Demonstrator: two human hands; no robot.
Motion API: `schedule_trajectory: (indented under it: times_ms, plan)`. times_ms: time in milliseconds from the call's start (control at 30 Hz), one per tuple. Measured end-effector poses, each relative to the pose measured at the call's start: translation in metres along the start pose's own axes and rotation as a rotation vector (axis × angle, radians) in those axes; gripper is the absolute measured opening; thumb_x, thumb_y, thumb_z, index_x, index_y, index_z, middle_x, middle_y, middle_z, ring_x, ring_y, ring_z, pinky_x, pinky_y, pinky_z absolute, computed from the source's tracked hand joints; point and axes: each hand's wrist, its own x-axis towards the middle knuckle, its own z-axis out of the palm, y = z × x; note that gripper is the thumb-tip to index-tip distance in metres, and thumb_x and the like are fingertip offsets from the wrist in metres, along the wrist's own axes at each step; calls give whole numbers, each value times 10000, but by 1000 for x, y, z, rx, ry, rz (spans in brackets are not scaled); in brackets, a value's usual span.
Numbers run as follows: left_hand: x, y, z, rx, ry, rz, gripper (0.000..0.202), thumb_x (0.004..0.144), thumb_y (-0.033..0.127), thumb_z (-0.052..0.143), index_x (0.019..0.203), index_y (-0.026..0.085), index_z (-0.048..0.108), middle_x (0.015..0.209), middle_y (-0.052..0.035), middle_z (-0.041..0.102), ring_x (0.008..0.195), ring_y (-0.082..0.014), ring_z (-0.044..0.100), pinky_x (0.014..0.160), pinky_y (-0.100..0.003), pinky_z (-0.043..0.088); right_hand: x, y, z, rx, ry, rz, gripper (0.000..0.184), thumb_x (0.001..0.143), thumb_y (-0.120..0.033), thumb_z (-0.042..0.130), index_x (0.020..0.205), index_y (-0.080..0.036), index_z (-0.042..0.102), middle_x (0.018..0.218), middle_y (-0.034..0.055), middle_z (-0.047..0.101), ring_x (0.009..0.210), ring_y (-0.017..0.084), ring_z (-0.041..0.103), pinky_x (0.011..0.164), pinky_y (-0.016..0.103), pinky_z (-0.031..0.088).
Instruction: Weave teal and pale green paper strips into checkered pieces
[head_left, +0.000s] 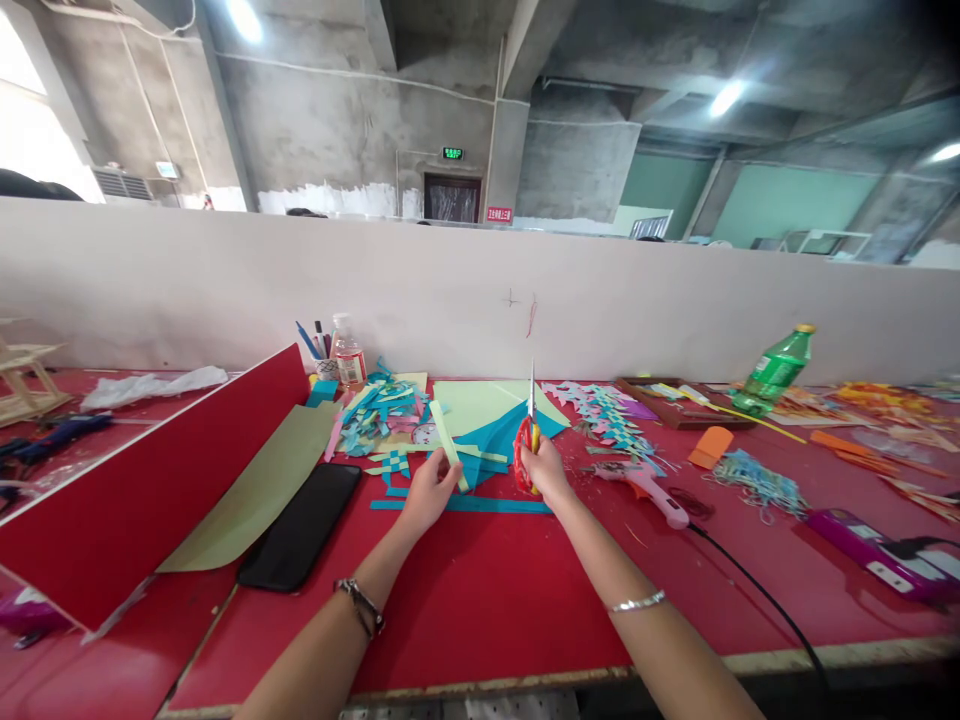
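My left hand (pixel 429 490) pinches the lower end of a pale green paper strip (pixel 447 440) that slants up and away from it. My right hand (pixel 541 468) grips red-handled scissors (pixel 529 430), blades closed and pointing straight up. Both hands hover over blue paper (pixel 491 432) and a pale green sheet (pixel 480 402) on the red table (pixel 487 590). A long blue strip (pixel 480 506) lies flat just in front of the hands. I wear a bracelet on each wrist.
A black phone (pixel 300 538) and olive card (pixel 259 485) lie at left beside a red divider board (pixel 142 490). Cut paper scraps (pixel 379 410), a pen cup (pixel 322 360) and small bottle (pixel 348 358) stand behind. At right: a pink glue gun (pixel 645 488) with black cord, green bottle (pixel 776 368), wooden tray (pixel 675 402).
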Motion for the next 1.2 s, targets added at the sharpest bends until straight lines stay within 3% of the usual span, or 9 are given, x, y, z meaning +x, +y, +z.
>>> schedule_trajectory:
  times_ms: [133, 267, 433, 633, 833, 1000, 1200]
  plan:
    - [-1, 3, -2, -101, -2, 19, 200, 764, 363, 369, 767, 172, 429, 637, 8, 545, 596, -120, 526, 546, -225, 389, 26, -7, 5, -245, -13, 84, 207, 643, -349, 486, 727, -162, 505, 620, 29, 561, 584, 170, 553, 467, 239, 385]
    - [-1, 2, -3, -144, -3, 2, 169, 775, 351, 359, 788, 183, 376, 535, 43, 492, 508, -100, 489, 495, -207, 373, 53, -20, 4, -502, -44, 149, 153, 576, -230, 566, 701, -142, 569, 697, 98, 601, 694, 226, 576, 532, 268, 404]
    - [-3, 0, -1, -124, -11, -19, 172, 778, 347, 355, 842, 187, 348, 497, 75, 396, 405, -74, 421, 409, -184, 332, 77, -26, -14, -760, -45, 199, 245, 585, -143, 552, 820, -111, 612, 875, 180, 598, 856, 278, 557, 640, 308, 420]
    - [-3, -2, 2, -119, -33, -30, 184, 782, 345, 349, 863, 184, 387, 561, 48, 437, 441, -86, 473, 427, -190, 361, 98, -16, -34, -951, -68, 282, 292, 629, -130, 528, 908, -104, 610, 988, 199, 565, 931, 289, 527, 678, 340, 423]
    - [-4, 0, 2, -44, -68, 34, 251, 790, 381, 338, 716, 173, 458, 580, 5, 501, 556, -116, 496, 517, -207, 383, 107, -5, -21, -973, -127, 300, 299, 611, -136, 562, 905, -109, 605, 984, 181, 570, 945, 279, 517, 685, 333, 420]
    - [-6, 5, 3, -32, -78, 31, 293, 799, 395, 307, 708, 171, 474, 539, 18, 476, 486, -104, 466, 465, -201, 348, 102, 1, -10, -897, -141, 238, 290, 624, -180, 567, 903, -107, 592, 1000, 195, 551, 950, 277, 512, 707, 340, 404]
    - [-6, 9, 2, -52, -79, -9, 317, 788, 432, 310, 703, 173, 470, 455, 52, 409, 375, -80, 391, 389, -190, 307, 92, -20, -17, -695, -146, 116, 190, 660, -209, 522, 821, -139, 595, 913, 137, 584, 903, 259, 525, 709, 321, 391]
